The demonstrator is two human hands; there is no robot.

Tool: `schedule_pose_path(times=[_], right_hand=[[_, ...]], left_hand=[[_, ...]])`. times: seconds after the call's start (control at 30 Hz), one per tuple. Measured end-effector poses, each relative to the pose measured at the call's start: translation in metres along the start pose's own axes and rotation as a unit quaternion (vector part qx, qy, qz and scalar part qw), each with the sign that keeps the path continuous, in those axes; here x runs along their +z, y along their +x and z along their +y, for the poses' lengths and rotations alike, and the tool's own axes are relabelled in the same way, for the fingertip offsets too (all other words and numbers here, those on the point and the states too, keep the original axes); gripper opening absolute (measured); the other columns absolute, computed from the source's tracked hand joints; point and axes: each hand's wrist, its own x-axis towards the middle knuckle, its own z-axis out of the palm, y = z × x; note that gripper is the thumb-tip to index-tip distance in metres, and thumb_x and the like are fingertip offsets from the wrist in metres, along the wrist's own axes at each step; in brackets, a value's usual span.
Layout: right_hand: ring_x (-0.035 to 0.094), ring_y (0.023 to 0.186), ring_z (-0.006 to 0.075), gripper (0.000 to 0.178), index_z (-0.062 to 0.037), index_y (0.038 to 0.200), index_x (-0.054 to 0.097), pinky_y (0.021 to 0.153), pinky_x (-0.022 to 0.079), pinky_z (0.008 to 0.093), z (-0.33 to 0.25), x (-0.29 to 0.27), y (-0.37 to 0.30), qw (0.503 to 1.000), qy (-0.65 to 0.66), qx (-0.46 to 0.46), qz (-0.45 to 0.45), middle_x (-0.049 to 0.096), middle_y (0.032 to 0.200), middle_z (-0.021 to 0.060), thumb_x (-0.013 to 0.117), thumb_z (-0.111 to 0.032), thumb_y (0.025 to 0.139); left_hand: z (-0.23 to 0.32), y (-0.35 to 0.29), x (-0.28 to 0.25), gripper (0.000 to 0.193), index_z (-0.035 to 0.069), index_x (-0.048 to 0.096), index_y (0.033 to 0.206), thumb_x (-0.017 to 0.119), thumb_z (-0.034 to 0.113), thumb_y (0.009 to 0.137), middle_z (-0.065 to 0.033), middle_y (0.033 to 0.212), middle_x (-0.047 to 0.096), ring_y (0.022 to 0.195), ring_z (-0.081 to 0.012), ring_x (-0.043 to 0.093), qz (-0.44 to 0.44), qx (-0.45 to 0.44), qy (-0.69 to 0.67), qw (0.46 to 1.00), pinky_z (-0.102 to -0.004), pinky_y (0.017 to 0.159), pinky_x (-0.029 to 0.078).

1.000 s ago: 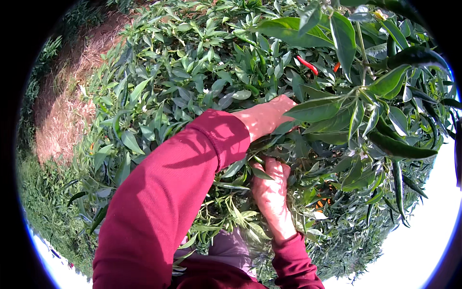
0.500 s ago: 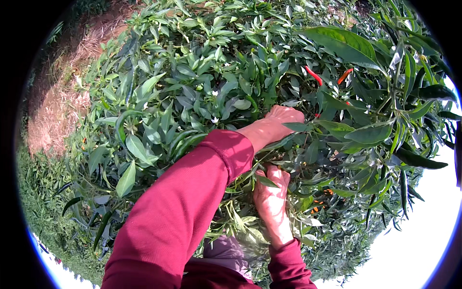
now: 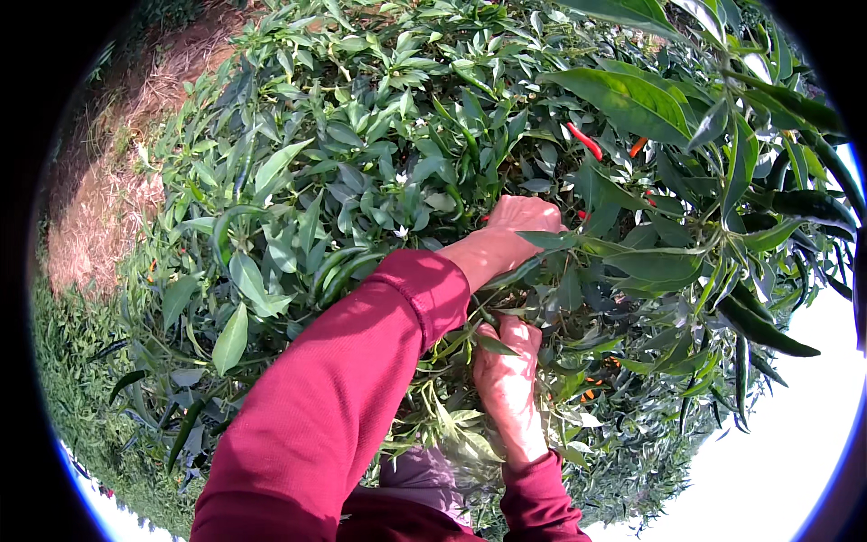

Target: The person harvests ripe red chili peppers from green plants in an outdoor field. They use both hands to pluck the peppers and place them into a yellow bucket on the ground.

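Note:
My left hand [image 3: 522,217] reaches into a chili pepper plant [image 3: 424,172], its back turned up and its fingers hidden behind leaves. Close by it, bits of red chili show among the foliage. A little below, my right hand [image 3: 508,370] is closed, with curled fingers among stems and leaves; what it grips is hidden. Beyond my left hand hang a bright red chili [image 3: 585,142] and an orange-red chili [image 3: 638,146]. Long green chilies [image 3: 763,327] dangle from a branch on the right, and another green chili [image 3: 222,237] hangs on the left.
Dense leafy growth surrounds both hands. A tall leafy branch [image 3: 722,217] leans in on the right, near the camera. Bare brown soil with dry straw [image 3: 99,217] lies at the far left. Small white flowers [image 3: 401,232] dot the plant.
The branch on the right, with its green chilies, has shifted left in view. My left hand has moved slightly left, exposing a bit of red chili beside it. My right hand stays nearly in place.

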Motion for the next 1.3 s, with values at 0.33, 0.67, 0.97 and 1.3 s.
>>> schedule_pose_path(times=[0.33,0.67,0.97,1.3], right_hand=[[0.05,0.099,0.0364,0.044,-0.0076,0.098,0.061,0.087,0.042,0.0433,-0.007,-0.055,0.021,0.991,0.05,0.03,-0.122,0.053,0.105,0.0199,0.061,0.004,0.056],[0.058,0.068,0.0206,0.011,-0.0029,0.09,0.06,0.063,0.046,0.0313,0.064,-0.126,0.163,1.0,-0.022,-0.007,0.019,0.061,0.085,0.0105,0.052,-0.002,0.083],[0.06,0.07,0.0289,0.031,-0.0046,0.087,0.061,0.061,0.046,0.0399,0.133,-0.069,0.184,0.925,-0.244,0.117,-0.266,0.062,0.077,0.013,0.06,-0.034,0.08],[0.061,0.075,0.0314,0.026,-0.0045,0.092,0.058,0.062,0.048,0.04,0.126,-0.05,0.164,0.95,-0.22,0.06,-0.215,0.062,0.082,0.0133,0.053,-0.028,0.082]], left_hand=[[0.002,-0.012,0.032,0.022,0.008,0.063,0.083,0.059,0.026,0.072,-0.0143,0.072,0.063,0.069,-0.0318,0.062,0.107,-0.037,-0.21,0.971,-0.0411,0.06,0.048],[0.01,-0.02,0.041,0.015,0.011,0.063,0.081,0.057,0.022,0.072,-0.0107,0.071,0.062,0.07,-0.0302,0.063,0.151,0.031,-0.111,0.982,-0.0393,0.056,0.047],[0.0,-0.01,0.027,0.025,0.007,0.065,0.08,0.058,0.03,0.074,-0.0163,0.074,0.063,0.074,-0.0342,0.062,-0.001,-0.132,-0.215,0.968,-0.043,0.061,0.047],[-0.027,-0.01,0.062,0.031,0.013,0.063,0.087,0.061,0.038,0.069,-0.0093,0.087,0.063,0.083,-0.0342,0.058,0.026,-0.126,-0.354,0.926,-0.0411,0.065,0.043]])
